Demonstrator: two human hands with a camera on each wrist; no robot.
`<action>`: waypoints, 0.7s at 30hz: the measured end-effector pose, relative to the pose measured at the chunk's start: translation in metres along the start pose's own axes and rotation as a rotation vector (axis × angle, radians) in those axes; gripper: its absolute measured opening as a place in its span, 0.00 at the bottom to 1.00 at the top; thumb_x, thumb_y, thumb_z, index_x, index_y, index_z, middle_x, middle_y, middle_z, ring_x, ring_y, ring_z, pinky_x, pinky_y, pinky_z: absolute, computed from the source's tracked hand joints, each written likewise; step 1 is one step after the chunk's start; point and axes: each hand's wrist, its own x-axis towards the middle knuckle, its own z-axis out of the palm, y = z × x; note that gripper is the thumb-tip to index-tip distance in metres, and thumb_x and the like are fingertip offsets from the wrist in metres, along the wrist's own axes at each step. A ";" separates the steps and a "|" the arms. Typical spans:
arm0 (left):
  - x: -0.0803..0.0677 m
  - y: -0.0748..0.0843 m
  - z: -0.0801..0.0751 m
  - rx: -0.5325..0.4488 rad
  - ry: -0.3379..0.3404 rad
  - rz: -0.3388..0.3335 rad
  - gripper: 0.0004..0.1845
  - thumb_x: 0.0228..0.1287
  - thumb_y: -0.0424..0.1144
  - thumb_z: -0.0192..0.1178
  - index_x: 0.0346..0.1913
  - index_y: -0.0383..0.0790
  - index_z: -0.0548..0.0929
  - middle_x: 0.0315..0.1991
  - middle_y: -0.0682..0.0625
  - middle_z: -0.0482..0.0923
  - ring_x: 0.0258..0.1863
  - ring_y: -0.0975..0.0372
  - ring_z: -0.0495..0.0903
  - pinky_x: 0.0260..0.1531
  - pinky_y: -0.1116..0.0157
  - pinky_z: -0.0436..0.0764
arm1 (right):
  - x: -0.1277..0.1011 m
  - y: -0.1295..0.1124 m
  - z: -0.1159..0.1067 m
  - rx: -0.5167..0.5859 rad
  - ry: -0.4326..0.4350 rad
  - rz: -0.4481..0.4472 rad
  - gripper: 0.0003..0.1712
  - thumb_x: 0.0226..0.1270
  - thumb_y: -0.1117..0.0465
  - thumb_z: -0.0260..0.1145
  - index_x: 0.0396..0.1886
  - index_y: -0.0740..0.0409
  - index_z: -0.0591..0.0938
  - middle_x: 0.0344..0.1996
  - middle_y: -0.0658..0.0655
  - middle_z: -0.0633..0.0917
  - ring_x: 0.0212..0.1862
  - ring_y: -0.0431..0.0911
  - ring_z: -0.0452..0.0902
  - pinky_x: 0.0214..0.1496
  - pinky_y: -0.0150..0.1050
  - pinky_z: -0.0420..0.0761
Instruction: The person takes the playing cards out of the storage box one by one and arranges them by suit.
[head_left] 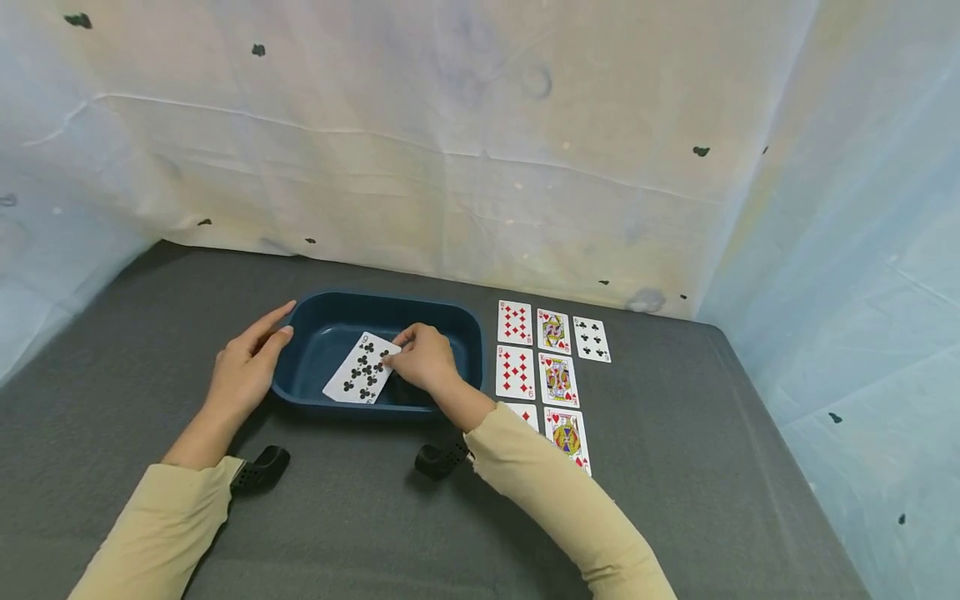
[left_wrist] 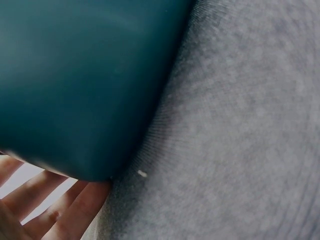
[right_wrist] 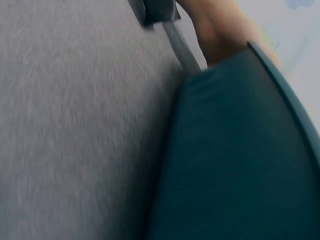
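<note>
My right hand (head_left: 426,360) pinches white 10-of-clubs playing card (head_left: 362,367) by its edge, over dark blue plastic tub (head_left: 465,321). Card light, thin, bendy, slick; edge pinch suits. My left hand (head_left: 246,368), fingers straight, rests against tub's left wall.

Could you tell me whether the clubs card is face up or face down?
Face up: the white clubs playing card, pinched by the right hand, shows its black pips.

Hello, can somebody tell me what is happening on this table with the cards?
A person's right hand pinches a nine of clubs over the inside of a dark blue plastic tub. The left hand rests with straight fingers against the tub's left wall. Right of the tub, other playing cards lie face up in rows on the grey table, mostly diamonds and hearts, plus one clubs card.
</note>
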 end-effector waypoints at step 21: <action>0.001 -0.003 0.000 -0.011 -0.005 0.029 0.27 0.76 0.54 0.37 0.74 0.53 0.59 0.61 0.32 0.70 0.54 0.42 0.69 0.45 0.44 0.66 | 0.005 0.025 -0.047 0.269 0.161 -0.230 0.11 0.67 0.68 0.61 0.48 0.63 0.75 0.29 0.64 0.81 0.31 0.61 0.83 0.32 0.36 0.82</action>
